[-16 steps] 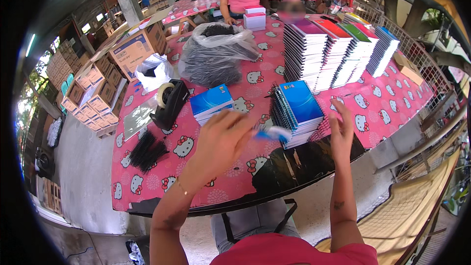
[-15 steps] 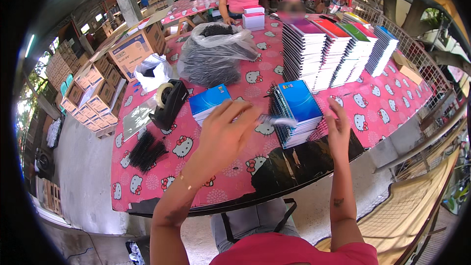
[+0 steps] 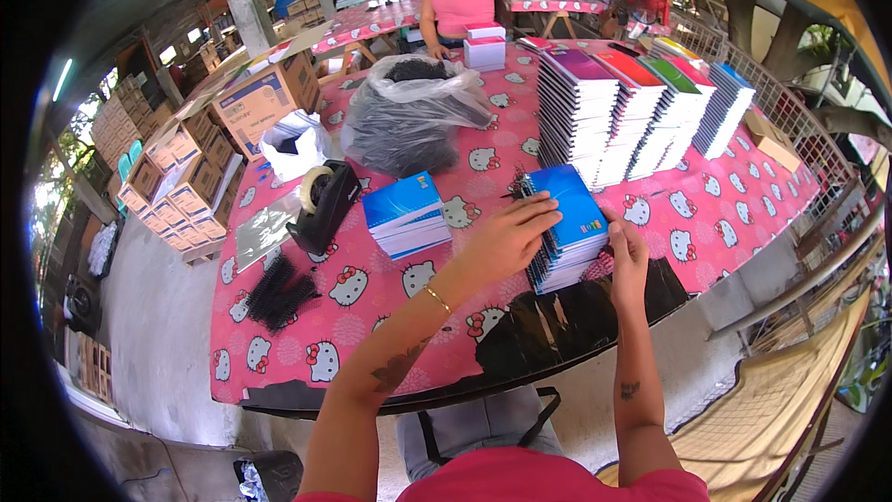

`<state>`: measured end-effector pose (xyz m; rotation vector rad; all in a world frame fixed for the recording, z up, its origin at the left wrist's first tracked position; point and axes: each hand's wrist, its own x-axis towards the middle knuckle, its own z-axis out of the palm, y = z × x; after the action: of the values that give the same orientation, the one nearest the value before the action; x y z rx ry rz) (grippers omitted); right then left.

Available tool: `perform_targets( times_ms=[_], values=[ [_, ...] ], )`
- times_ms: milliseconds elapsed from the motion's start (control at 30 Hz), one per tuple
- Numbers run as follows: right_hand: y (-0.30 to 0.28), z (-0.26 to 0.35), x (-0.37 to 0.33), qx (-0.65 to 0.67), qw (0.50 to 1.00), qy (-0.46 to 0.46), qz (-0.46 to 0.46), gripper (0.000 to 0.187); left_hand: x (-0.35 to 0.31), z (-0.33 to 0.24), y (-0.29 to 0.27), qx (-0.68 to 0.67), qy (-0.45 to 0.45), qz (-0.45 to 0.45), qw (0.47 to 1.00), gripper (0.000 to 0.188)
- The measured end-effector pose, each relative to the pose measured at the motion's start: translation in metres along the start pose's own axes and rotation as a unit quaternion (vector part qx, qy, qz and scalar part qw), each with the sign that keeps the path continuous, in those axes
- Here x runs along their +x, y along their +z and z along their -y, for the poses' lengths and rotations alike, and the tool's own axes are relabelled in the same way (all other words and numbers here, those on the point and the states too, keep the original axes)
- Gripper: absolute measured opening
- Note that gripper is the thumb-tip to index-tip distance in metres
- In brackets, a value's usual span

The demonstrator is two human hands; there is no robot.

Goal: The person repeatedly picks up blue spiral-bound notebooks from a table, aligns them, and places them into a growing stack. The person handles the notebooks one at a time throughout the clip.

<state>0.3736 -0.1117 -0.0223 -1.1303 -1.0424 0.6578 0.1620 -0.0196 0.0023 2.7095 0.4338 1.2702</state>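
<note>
My left hand [image 3: 522, 231] lies over the left, spine side of a stack of blue spiral notebooks [image 3: 578, 209]. Its fingers are stretched flat on the top cover; the thumb is hidden. At the stack's right edge, my right hand [image 3: 629, 246] has bent fingers closed against the top notebook's corner. Left of the stack is a smaller, slightly uneven pile of blue-covered booklets [image 3: 407, 214], apart from both hands. Dark spiral binding shows along the notebooks' left side.
A black tape dispenser [image 3: 325, 209], loose black binding coils [image 3: 279, 293] and a clear bag of dark coils [image 3: 409, 116] lie leftward. Tall notebook stacks [image 3: 581, 116] stand far right. A person in pink [image 3: 460, 0] is across the pink patterned table [image 3: 437, 335]. Cartons [image 3: 251, 102] stand at left.
My left hand has moved right and down onto the notebook stack; the blurred white-edged thing at its fingertips no longer shows. My right hand has come in against the stack's right edge.
</note>
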Motion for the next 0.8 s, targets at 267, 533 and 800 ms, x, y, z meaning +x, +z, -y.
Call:
perform_targets(
  times_ms=[267, 533, 800],
  values=[
    [-0.030, 0.013, -0.030, -0.070, 0.965, -0.166, -0.189, 0.030, -0.080, 0.031, -0.095, 0.202, -0.144, -0.047, 0.968, 0.036],
    [0.044, 0.032, -0.088, -0.126, 0.934, -0.333, 0.033, 0.012, -0.129, 0.060, -0.123, 0.290, -0.160, -0.004, 0.944, 0.038],
    [0.113, -0.005, -0.106, -0.110, 0.974, -0.143, 0.137, 0.038, -0.151, -0.051, -0.102, 0.180, -0.175, 0.064, 0.966, 0.038]
  ],
)
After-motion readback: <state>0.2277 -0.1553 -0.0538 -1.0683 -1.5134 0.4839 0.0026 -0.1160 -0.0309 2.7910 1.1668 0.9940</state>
